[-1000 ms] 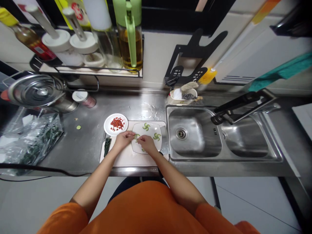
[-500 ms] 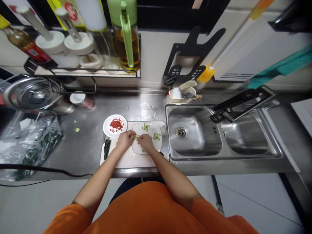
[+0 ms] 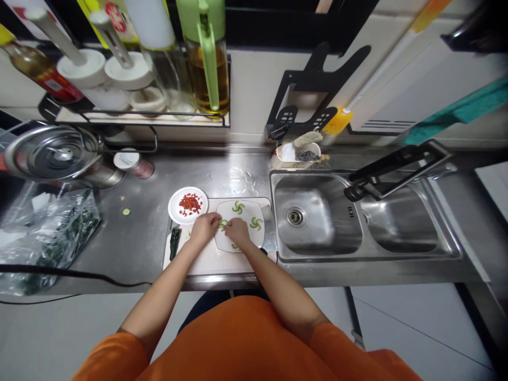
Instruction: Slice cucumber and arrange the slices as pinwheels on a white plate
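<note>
A white squarish plate (image 3: 246, 244) lies on a pale cutting board (image 3: 206, 264) and bears several curved green cucumber slices (image 3: 256, 224) set out in small pinwheel groups. Over the plate's left edge is my left hand (image 3: 207, 228), fingers closed in a pinch beside one group; whatever is in them is hidden. My right hand (image 3: 237, 233) reaches the same group from the right, its closed fingertips on a slice. Left of the plate, a round white plate (image 3: 171, 206) holds chopped red pieces (image 3: 190, 203). A dark green cucumber piece (image 3: 174, 243) rests on the board's left side.
To the right is a double steel sink (image 3: 317, 211) with a black faucet (image 3: 381, 169). A lidded pot (image 3: 59, 153), a small jar (image 3: 134, 163) and a plastic bag of greens (image 3: 51, 238) stand left. Above hangs a rack (image 3: 159, 120) of bottles.
The view has shifted very slightly. Both hands stay at the same group of slices, with barely any finger movement visible.
</note>
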`<state>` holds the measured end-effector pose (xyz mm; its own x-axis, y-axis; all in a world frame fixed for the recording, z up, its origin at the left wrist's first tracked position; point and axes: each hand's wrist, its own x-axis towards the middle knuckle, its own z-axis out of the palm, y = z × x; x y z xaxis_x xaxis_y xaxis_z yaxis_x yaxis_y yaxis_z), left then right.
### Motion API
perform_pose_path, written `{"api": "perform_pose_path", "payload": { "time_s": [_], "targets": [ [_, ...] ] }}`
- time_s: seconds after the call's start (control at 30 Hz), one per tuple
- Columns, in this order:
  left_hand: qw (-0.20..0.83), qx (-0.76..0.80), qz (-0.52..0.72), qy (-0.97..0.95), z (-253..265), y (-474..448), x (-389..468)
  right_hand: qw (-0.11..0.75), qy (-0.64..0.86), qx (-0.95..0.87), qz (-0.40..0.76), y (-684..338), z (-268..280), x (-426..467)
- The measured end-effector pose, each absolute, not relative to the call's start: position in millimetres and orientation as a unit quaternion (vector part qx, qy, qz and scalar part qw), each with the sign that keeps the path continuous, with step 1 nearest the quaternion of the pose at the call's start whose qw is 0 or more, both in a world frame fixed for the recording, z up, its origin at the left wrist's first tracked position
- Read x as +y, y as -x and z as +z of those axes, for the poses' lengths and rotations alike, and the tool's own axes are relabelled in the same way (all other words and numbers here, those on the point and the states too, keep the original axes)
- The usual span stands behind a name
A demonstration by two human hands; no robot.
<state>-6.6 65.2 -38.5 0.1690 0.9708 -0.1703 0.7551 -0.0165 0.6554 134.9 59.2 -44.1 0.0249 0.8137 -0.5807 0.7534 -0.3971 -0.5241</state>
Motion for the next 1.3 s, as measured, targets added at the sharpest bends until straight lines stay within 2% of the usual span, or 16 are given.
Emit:
{"api": "perform_pose_path", "payload": {
  "time_s": [0.6, 1.3],
  "targets": [
    [0.284, 0.612, 0.138, -0.725, -40.1, 5.7, 65.4, 0.018, 0.723, -0.579, 0.376, -130.2, -39.5, 56.0],
    [0.264, 0.625, 0.135, -0.722, -41.9, 4.9, 61.6, 0.004, 0.723, -0.579, 0.377, -129.8, -36.7, 52.7]
  ]
}}
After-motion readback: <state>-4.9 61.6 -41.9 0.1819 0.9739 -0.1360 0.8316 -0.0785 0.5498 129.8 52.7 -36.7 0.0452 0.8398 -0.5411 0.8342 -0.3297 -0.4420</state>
